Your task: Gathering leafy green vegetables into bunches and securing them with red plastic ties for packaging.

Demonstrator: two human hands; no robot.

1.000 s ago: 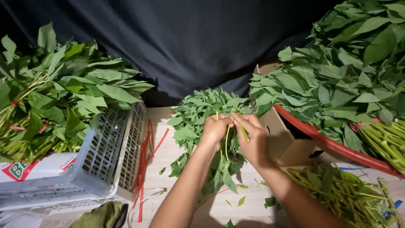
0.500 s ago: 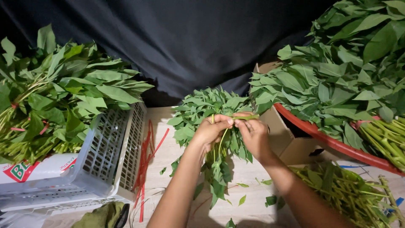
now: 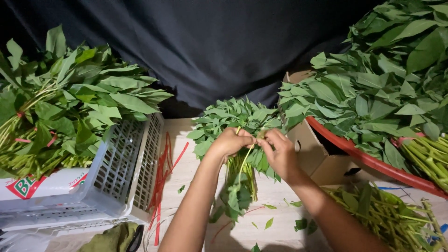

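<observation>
A bunch of leafy green stems (image 3: 235,123) lies on the pale wooden table (image 3: 196,163), leaves pointing away from me. My left hand (image 3: 229,142) is closed over the bunch where leaves meet stems. My right hand (image 3: 279,150) grips the same bunch from the right, fingertips meeting the left hand's. A thin pale stem or tie runs down between both hands. The cut stem ends (image 3: 242,179) stick out below my hands, with a few drooping leaves.
A grey plastic crate (image 3: 119,177) at left holds tied leaf bundles (image 3: 60,116). Red ties (image 3: 161,177) lie beside it. A cardboard box (image 3: 310,149) and a red-rimmed basin (image 3: 373,161) heaped with greens stand at right. Loose stems (image 3: 387,217) lie bottom right. A dark cloth hangs behind.
Both hands have shifted slightly on the bunch, working the thin strand around the stems; the bunch stayed in place on the table.
</observation>
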